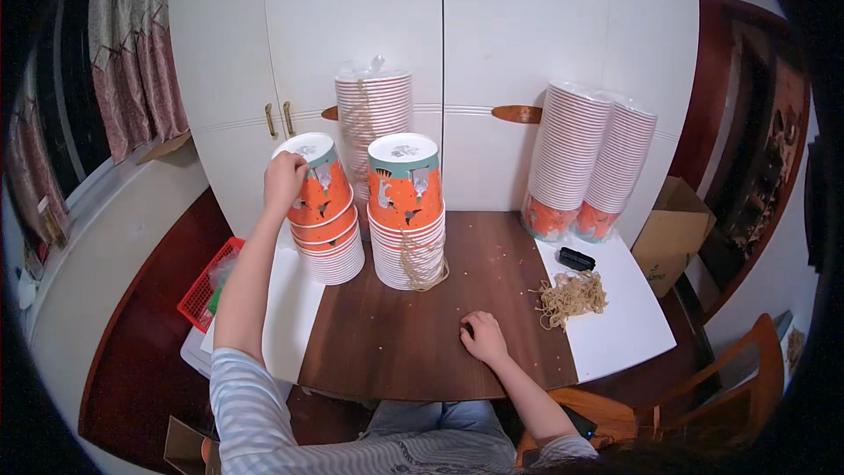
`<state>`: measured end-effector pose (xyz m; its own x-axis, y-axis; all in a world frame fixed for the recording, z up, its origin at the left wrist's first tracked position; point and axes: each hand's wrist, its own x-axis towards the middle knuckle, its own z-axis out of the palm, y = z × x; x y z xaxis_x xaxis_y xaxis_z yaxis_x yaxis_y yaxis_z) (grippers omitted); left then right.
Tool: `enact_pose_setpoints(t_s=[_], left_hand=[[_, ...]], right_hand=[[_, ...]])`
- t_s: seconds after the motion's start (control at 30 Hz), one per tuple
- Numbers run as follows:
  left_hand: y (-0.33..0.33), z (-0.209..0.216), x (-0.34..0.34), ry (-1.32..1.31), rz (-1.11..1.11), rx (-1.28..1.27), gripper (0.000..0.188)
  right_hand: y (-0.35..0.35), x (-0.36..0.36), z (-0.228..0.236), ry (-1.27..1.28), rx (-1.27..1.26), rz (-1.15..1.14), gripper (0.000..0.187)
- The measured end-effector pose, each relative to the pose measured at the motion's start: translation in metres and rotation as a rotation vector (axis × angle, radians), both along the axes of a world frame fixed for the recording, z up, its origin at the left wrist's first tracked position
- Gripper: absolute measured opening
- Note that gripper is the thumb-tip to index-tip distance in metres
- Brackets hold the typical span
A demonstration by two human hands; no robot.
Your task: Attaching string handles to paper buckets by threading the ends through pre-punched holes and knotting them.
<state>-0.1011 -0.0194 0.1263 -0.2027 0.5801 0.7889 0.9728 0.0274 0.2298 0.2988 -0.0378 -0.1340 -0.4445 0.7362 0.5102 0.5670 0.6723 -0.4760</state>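
My left hand (286,180) grips the upturned base of the top paper bucket (323,189) on the left stack; its fingers curl over the bottom edge. The bucket is orange and green with printed figures, and more buckets (332,257) are nested below it, white rims showing. Right beside it stands a second upside-down bucket stack (406,198), with tan stringy loops (425,266) hanging down its side. My right hand (482,339) rests on the brown tabletop (422,325) near its front edge, fingers loosely bent and holding nothing.
Tall plastic-wrapped bucket stacks stand at the back (376,97) and back right (571,149). A black object (576,259) and a tan pile of loops (576,297) lie on the right. A red basket (200,286), a cardboard box (673,233) and a wooden chair (756,369) flank the table.
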Motion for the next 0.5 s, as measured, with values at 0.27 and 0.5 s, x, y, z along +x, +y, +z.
enact_pose_setpoints(t_s=[0.27, 0.5], left_hand=[[-0.037, 0.052, 0.002, -0.143, -0.03, 0.172, 0.017], [-0.135, 0.046, 0.035, -0.809, -0.585, 0.218, 0.009]], right_hand=[[-0.001, -0.002, 0.001, 0.021, -0.02, 0.006, 0.017], [-0.001, 0.005, 0.003, 0.042, -0.095, -0.002, 0.022]])
